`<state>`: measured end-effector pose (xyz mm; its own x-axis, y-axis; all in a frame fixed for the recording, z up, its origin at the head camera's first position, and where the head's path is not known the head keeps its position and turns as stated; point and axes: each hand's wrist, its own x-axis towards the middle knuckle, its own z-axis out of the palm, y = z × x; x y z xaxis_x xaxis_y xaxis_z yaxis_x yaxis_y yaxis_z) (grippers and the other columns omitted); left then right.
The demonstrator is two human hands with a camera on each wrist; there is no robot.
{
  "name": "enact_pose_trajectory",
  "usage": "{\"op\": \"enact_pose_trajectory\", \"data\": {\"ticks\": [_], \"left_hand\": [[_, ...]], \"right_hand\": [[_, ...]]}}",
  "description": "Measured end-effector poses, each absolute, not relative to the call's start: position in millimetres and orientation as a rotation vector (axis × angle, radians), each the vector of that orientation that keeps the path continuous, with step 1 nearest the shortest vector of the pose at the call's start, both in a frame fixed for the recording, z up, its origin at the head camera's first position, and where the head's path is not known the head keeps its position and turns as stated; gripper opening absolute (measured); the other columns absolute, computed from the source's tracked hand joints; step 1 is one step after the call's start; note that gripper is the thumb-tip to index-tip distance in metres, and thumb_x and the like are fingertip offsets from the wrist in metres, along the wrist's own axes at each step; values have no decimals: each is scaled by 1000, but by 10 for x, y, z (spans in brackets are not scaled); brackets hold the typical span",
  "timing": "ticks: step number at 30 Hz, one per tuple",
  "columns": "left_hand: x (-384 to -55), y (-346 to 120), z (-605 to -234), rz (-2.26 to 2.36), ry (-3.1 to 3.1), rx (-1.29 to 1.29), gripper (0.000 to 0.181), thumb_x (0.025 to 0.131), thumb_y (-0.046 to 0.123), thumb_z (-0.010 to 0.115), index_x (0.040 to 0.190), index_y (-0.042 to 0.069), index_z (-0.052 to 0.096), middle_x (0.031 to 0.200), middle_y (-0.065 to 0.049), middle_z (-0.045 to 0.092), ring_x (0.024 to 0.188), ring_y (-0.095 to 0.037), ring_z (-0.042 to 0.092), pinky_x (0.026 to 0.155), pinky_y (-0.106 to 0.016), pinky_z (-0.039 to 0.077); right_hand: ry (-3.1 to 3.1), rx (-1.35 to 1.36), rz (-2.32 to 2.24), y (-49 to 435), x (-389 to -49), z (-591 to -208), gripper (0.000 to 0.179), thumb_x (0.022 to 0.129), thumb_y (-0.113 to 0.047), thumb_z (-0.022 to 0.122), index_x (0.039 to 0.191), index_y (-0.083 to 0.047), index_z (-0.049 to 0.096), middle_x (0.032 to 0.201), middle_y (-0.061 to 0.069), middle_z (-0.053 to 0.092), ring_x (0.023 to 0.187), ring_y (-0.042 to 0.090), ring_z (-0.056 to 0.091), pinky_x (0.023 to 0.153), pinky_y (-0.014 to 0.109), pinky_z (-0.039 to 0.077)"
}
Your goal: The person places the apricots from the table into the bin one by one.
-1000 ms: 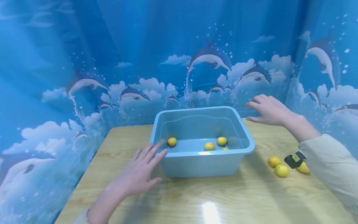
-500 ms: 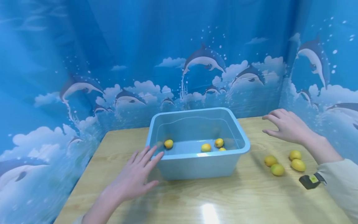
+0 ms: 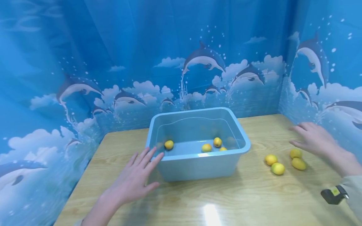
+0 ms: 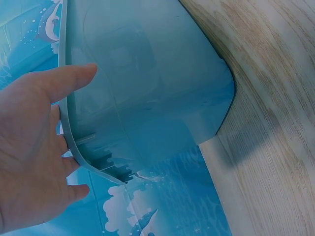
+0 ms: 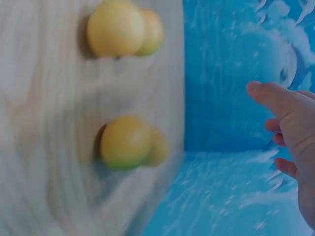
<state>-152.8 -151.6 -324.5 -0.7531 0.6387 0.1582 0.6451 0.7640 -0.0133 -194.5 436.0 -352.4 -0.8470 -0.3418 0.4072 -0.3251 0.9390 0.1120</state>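
While the right hand hangs empty above the bench, thumb and fingers parted, the right pair of smooth yellow oval fruits lies to its left and nearer the person; the greener-tinged left pair sits farther left. The left hand, fingers straight and spread, is well apart from both, at the near-left corner of a light-blue rectangular plastic bin whose long axis runs left to right; contact is unclear. A black wrist device shows a yellow-green patch, without readable writing.
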Motion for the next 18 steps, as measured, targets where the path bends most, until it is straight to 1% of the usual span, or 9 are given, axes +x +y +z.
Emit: {"op": "enact_pose_trajectory", "data": {"ticks": [2, 6, 9, 15, 18], "left_hand": [[-1528, -1516, -3248, -59, -2804, -1027, 88, 82, 45, 66, 150, 18, 16, 154, -11, 12, 138, -35, 14, 107, -58, 15], [-1532, -1523, -3258, -64, -2803, -1024, 88, 82, 45, 66, 150, 18, 17, 154, -11, 13, 138, -35, 14, 107, -58, 15], [-1535, -1529, -3260, -70, -2802, -1020, 88, 82, 46, 66, 150, 18, 17, 154, -11, 13, 138, -34, 14, 107, -58, 15], [-1539, -1534, -3253, -57, -2806, -1028, 89, 82, 46, 65, 150, 19, 15, 154, -11, 12, 138, -34, 13, 107, -58, 16], [-1543, -1532, -3251, -51, -2807, -1032, 89, 82, 46, 66, 150, 19, 15, 154, -11, 12, 139, -34, 13, 107, -58, 16]], "right_hand": [[-2677, 449, -63, 4429, -1938, -3583, 48, 64, -18, 81, 103, 2, 62, 92, 19, 58, 83, 37, 54, 67, 54, 45], [-2750, 352, -67, 4515, -1932, -3668, 50, 67, -23, 79, 105, 5, 61, 94, 23, 58, 85, 40, 54, 68, 57, 44], [-2791, 320, -73, 4575, -1926, -3714, 52, 68, -26, 79, 105, 6, 60, 94, 24, 57, 84, 41, 53, 66, 57, 44], [-2896, 284, -58, 4697, -1905, -3816, 55, 70, -32, 78, 107, 5, 61, 94, 25, 57, 83, 43, 53, 62, 57, 45], [-2952, 255, -37, 4741, -1883, -3878, 56, 71, -35, 77, 108, 4, 61, 96, 26, 57, 85, 45, 53, 63, 58, 45]]}}
